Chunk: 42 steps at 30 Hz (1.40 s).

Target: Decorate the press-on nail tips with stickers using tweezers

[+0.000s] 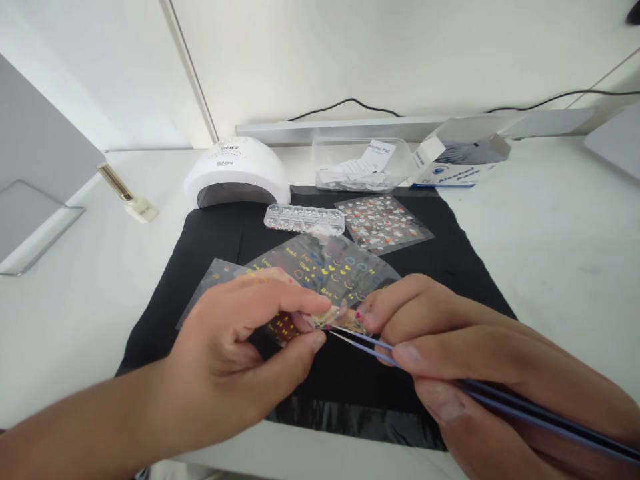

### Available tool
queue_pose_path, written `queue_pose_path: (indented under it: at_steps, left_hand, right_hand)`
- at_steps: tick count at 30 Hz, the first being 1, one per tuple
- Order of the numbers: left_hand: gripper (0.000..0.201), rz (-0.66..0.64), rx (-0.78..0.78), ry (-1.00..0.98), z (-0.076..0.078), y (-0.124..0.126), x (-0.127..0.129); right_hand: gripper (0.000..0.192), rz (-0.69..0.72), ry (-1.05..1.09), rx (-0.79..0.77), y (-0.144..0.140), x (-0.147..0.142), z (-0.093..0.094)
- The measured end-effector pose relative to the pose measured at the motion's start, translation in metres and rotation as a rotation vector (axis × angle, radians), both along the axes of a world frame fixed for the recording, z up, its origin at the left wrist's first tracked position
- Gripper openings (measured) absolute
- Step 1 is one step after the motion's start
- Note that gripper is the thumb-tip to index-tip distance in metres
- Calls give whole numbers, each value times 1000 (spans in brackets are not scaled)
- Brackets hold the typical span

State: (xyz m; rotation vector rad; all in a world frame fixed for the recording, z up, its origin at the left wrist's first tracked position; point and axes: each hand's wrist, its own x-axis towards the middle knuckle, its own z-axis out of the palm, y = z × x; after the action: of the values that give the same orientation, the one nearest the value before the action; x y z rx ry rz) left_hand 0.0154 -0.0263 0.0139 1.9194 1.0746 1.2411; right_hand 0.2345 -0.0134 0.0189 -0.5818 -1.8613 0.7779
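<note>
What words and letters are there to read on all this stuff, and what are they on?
"OEIEZ" (first letter unsure): white lamp
"SUNone": the lamp too, lower down
"Alcohol Pads": cardboard box
"CE": the box's front
"Alcohol Pad": white packet in the clear tub
"Boo ~": sticker sheet, in yellow
Too small or blurred: other sheet and packet lettering, bottle label.

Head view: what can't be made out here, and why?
- Tweezers, head view: whether the tips grip anything, too small to tell; the far end is cut off by the right edge.
- Yellow-printed sheet, head view: partly hidden by the left hand.
- Left sheet, head view: lower right part hidden by that hand.
- Bottle, head view: label too small to read.
</note>
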Motion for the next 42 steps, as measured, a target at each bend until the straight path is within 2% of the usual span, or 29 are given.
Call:
queue_pose_path:
  at_steps: [12, 22, 28, 34, 42]
  left_hand:
    - [20, -24, 77, 34, 0, 1, -1]
    - [22, -24, 84, 63, 0, 0, -2]
    - [20, 94, 125, 167, -3, -2, 0]
    - [18, 139, 177, 231, -3, -2, -2]
    - [16, 58, 156, 184, 1, 1, -3]
  right_hand:
    - [33, 43, -14, -3, 0, 2, -3]
    - [32, 41, 42, -49, -1, 1, -3]
    - [32, 45, 27, -86, -1, 4, 0]
    - [33, 22, 54, -109, -4, 2, 0]
    - [31, 96, 144, -146, 2, -4, -9]
